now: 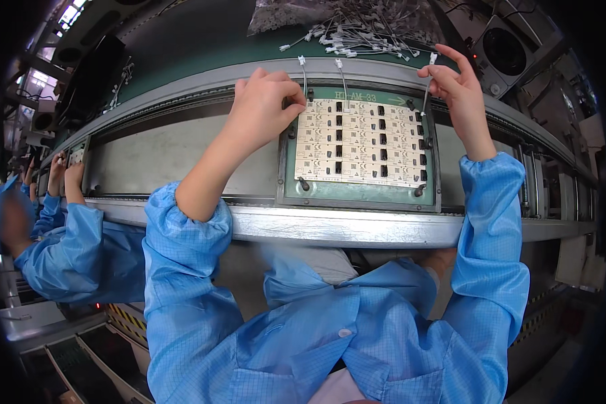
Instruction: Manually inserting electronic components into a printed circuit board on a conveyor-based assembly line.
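Note:
A panel of white circuit boards (357, 141) with black components lies in a green fixture (357, 193) before me. My left hand (266, 101) is closed, its thumb and fingertips pinched at the panel's upper left corner; what lies between them is hidden. Beside those fingertips, a short cable with a white connector (302, 62) stands up past the fixture's far edge. Another such cable (343, 77) rises to the right of it. My right hand (459, 91) grips a third cable (426, 94) above the upper right corner, its white connector up and its lower end at the panel.
Loose white-connector cables (363, 34) lie heaped beside a clear plastic bag (286, 17) on the green surface beyond the rail. A metal rail (330, 225) runs along the near side of the conveyor. At the left, a co-worker in blue (67, 249) works on the same line.

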`<state>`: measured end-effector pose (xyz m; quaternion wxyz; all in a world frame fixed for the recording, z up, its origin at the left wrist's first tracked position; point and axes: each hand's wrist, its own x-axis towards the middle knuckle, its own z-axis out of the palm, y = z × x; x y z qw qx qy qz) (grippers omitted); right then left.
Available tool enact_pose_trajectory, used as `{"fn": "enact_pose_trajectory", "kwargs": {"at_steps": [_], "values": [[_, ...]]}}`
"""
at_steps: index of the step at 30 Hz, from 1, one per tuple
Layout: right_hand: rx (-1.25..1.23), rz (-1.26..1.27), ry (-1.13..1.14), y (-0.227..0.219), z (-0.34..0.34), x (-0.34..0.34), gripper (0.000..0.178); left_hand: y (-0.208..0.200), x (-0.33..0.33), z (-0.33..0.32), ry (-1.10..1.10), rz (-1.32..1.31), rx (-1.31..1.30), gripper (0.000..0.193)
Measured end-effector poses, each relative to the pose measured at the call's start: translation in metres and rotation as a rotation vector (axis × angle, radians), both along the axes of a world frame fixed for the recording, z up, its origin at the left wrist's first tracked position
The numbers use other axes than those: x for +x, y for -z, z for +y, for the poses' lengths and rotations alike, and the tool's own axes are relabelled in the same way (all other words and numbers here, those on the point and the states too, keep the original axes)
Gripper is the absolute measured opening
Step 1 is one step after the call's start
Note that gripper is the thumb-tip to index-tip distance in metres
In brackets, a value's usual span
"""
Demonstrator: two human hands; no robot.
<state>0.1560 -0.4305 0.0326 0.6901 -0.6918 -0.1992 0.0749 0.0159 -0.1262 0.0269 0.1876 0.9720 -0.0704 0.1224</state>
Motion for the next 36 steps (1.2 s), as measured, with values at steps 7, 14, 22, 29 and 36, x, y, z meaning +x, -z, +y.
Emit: {"fn": "enact_pose_trajectory", "kwargs": {"at_steps": [7,14,22,29,36], "values": [[-0.107,-0.054,-0.046,0.021,0.015,-0.01,0.051,-0.01,-0.019,-0.018,0.075,-0.13,0.225,0.01],[-0.565,-0.734,-0.135,0.0,0.01,-0.03,0.027,-0.025,0.016,0.001,-0.016,0.109,0.191,0.015],[-0.63,-0.923,-0.254,0.014,0.016,-0.037,0.014,-0.01,0.111,0.023,-0.38,0.099,0.031,0.03],[-0.689,-0.973,-0.28,0.01,0.011,-0.034,0.008,0.009,0.146,0.004,-0.394,-0.116,0.223,0.037],[-0.241,-0.526,-0.092,-0.012,0.01,-0.033,0.016,0.021,0.157,0.003,-0.415,-0.077,0.232,0.039]]}}
